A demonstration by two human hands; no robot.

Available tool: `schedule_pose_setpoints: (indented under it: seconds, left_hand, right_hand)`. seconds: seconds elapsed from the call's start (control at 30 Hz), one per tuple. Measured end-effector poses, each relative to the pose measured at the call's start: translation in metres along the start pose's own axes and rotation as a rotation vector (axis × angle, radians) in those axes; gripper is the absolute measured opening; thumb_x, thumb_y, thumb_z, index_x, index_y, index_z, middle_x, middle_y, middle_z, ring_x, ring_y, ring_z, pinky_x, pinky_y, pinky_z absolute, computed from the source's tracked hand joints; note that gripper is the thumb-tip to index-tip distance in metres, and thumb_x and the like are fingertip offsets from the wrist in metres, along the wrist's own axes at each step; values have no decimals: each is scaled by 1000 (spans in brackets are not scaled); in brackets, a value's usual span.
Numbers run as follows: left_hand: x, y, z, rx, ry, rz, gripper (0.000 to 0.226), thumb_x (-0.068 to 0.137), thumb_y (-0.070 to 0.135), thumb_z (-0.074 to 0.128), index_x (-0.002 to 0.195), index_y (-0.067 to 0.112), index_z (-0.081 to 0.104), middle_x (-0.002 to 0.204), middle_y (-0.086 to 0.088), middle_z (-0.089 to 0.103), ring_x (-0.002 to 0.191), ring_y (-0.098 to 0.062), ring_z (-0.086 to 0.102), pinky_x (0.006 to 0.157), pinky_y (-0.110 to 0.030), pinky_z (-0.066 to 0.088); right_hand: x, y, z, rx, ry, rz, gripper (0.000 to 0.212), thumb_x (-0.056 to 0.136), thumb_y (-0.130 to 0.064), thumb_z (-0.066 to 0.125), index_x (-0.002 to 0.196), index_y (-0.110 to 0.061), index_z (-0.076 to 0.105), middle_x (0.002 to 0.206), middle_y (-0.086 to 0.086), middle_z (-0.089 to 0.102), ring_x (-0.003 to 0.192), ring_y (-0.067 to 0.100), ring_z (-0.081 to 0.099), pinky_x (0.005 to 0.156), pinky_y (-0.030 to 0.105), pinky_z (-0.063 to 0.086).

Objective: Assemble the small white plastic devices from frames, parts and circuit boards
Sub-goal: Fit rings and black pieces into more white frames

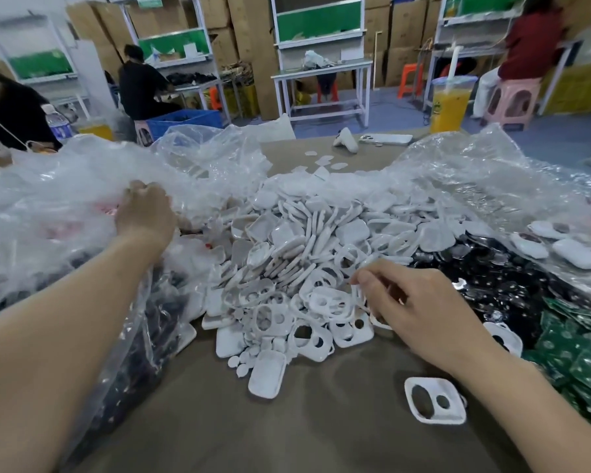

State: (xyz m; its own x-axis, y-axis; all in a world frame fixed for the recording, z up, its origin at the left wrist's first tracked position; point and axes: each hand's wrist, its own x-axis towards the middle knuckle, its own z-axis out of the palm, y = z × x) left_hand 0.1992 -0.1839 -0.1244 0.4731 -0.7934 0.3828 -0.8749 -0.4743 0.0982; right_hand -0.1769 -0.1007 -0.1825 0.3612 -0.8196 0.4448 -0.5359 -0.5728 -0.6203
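Observation:
A big heap of white plastic frames and covers (301, 254) lies in the middle of the brown table (321, 431). My right hand (420, 308) reaches into the heap's right side, and its fingertips pinch a thin white frame (357, 291). My left hand (144, 213) is far out to the left, fingers curled into a clear plastic bag (65, 199). One white frame with two holes (435, 399) lies alone near my right wrist. Green circuit boards (580, 356) are piled at the right edge, beside dark round parts (498, 281).
Crumpled clear plastic sheeting (492, 172) spreads across the far right. A bag of dark parts (144, 329) sits under my left forearm. At the table's far edge are a phone (386, 139), an orange drink cup (449, 104) and a water bottle (58, 124). People sit at benches behind.

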Motion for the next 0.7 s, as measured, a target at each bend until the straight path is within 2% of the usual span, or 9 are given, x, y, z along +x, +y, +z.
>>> schedule_pose_setpoints:
  seconds: [0.07, 0.13, 0.2, 0.27, 0.37, 0.5, 0.57, 0.63, 0.7]
  left_hand:
    - [13, -1, 1, 50, -80, 27, 32, 101, 4, 44, 129, -9, 54, 135, -33, 47, 128, -47, 44, 105, -53, 38]
    - [28, -3, 1, 88, -191, -30, 37, 103, 11, 43, 136, -3, 48, 143, -30, 45, 133, -47, 42, 110, -51, 37]
    - [39, -6, 2, 132, -265, -65, 40, 105, 18, 44, 137, -5, 46, 142, -32, 46, 131, -48, 45, 110, -50, 38]
    - [44, -8, 4, 149, -279, -63, 42, 106, 23, 46, 134, -8, 47, 138, -34, 48, 128, -48, 48, 108, -51, 40]
    - [41, -8, 7, 142, -213, -56, 43, 105, 22, 46, 136, -8, 46, 139, -34, 45, 128, -49, 46, 108, -51, 38]
    - [31, -7, 8, 115, -193, -82, 38, 102, 8, 45, 136, -9, 48, 139, -34, 46, 127, -48, 47, 108, -51, 38]
    - [25, -7, 5, 155, -142, -42, 30, 101, 11, 45, 125, -4, 57, 129, -31, 56, 120, -44, 53, 103, -47, 39]
    - [18, -5, 0, 185, -44, 2, 22, 98, 10, 48, 113, -1, 60, 117, -29, 62, 112, -42, 57, 99, -44, 37]
    - [6, 1, -6, 172, 19, 35, 19, 96, 6, 50, 110, -1, 61, 114, -31, 64, 110, -43, 57, 98, -44, 37]
  right_hand:
    - [-1, 0, 0, -13, 2, -2, 31, 97, -53, 41, 94, -36, 67, 67, -8, 63, 61, 14, 58, 59, 19, 41]
    - [-3, 0, -1, -22, -4, 6, 26, 98, -48, 44, 95, -37, 67, 73, -17, 64, 60, 12, 59, 60, 18, 41]
    - [-4, 0, -1, -38, -8, 11, 25, 98, -47, 45, 97, -36, 68, 75, -27, 62, 59, 9, 59, 59, 15, 40]
    - [-4, 0, -1, -46, -12, 11, 27, 97, -47, 44, 96, -34, 68, 70, -35, 59, 58, 7, 58, 58, 12, 38]
    - [-4, -1, -2, -50, -23, 19, 29, 98, -46, 42, 96, -32, 68, 69, -39, 57, 60, 7, 59, 59, 13, 38]
    - [-6, -3, -2, -44, -15, 31, 29, 98, -44, 44, 98, -31, 70, 68, -26, 61, 56, 9, 56, 57, 17, 37]
    - [-7, -2, -3, -47, 11, 34, 32, 98, -45, 43, 100, -29, 71, 61, -14, 60, 55, 10, 55, 55, 18, 36]
    - [-9, -1, -5, -49, 30, 40, 34, 98, -47, 42, 101, -28, 71, 59, -6, 61, 56, 12, 57, 57, 26, 43]
    - [-12, 1, -9, -43, 51, 41, 35, 98, -48, 41, 100, -29, 70, 59, -3, 62, 57, 14, 57, 59, 29, 45]
